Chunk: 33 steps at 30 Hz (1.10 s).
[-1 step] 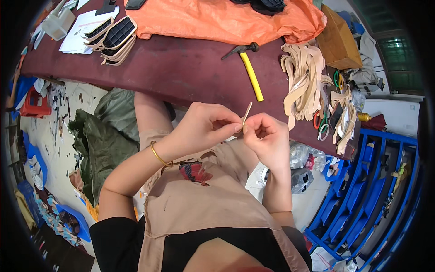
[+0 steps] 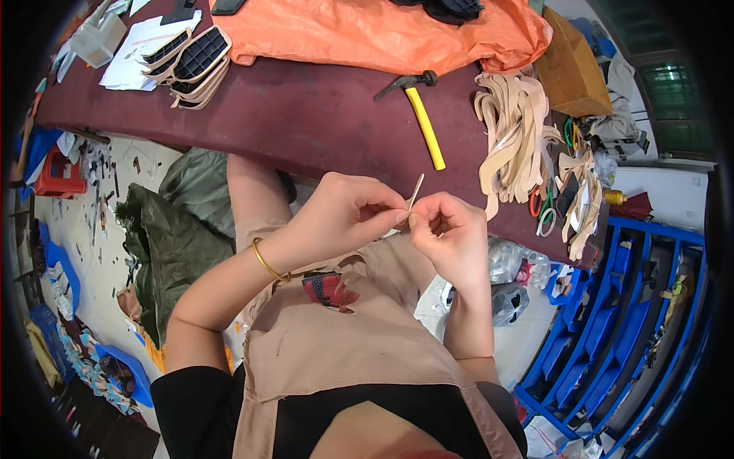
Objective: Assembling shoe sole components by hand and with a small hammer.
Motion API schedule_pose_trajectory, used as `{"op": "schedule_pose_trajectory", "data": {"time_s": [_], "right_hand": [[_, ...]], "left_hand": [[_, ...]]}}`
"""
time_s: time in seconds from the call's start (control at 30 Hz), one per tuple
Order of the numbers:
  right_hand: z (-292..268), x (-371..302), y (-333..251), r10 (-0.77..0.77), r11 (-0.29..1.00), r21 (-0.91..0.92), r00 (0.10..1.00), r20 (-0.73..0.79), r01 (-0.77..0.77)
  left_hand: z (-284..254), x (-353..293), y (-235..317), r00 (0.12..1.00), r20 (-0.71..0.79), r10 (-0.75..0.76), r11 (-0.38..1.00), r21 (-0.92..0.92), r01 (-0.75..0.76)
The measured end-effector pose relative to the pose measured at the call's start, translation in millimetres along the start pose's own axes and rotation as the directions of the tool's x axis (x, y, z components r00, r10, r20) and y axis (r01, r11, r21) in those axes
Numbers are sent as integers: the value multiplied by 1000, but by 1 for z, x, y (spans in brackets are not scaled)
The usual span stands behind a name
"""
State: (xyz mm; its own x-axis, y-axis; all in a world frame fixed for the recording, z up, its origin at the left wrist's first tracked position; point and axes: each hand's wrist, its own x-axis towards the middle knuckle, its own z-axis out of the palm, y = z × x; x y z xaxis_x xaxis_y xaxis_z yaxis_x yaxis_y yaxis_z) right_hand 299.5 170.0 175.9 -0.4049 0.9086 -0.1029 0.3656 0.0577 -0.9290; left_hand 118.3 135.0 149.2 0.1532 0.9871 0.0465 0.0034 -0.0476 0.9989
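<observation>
Fingertips meet above my apron at the near edge of the table. Between them a narrow pale strip (image 2: 417,188) sticks up, seen almost edge-on; its lower part is hidden. My left hand (image 2: 358,206) pinches it from one side with thumb and forefinger. On the other side my right hand (image 2: 453,229) is closed, thumb against curled fingers, gripping the same strip. A hammer (image 2: 424,126) with a yellow handle lies on the table just beyond. To the right rests a bundle of beige strips (image 2: 514,138), of similar colour to the held one.
On the maroon table (image 2: 321,115) lie an orange sheet (image 2: 375,38), stacked beige-edged black pieces (image 2: 200,61) and scissors (image 2: 547,210). A cardboard box (image 2: 573,65) stands at the far right. Below are a blue rack (image 2: 589,336) and a dark green sack (image 2: 172,252).
The pale strip's upper end has shifted very slightly left. Both hands keep nearly the same place and grip.
</observation>
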Motion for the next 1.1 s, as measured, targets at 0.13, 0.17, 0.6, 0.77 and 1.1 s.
{"op": "schedule_pose_trajectory", "data": {"time_s": [0.13, 0.17, 0.6, 0.77, 1.1], "right_hand": [[0, -4, -3, -69, 982, -172, 996, 53, 77], [0, -4, -3, -79, 974, -207, 995, 56, 89], [4, -6, -1, -22, 998, -54, 999, -33, 20], [0, -5, 7, 24, 999, 35, 1000, 1, -24], [0, -4, 7, 54, 998, 23, 998, 35, -55]], "left_hand": [[1, -2, 0, 989, 41, 142, 958, 244, -148], [2, -2, 0, 989, 41, 140, 959, 244, -145], [8, -1, -2, 971, 1, 240, 936, 264, -232], [3, 1, -1, 968, 7, 253, 937, 247, -246], [5, 0, 0, 961, 28, 274, 892, 366, -265]]}}
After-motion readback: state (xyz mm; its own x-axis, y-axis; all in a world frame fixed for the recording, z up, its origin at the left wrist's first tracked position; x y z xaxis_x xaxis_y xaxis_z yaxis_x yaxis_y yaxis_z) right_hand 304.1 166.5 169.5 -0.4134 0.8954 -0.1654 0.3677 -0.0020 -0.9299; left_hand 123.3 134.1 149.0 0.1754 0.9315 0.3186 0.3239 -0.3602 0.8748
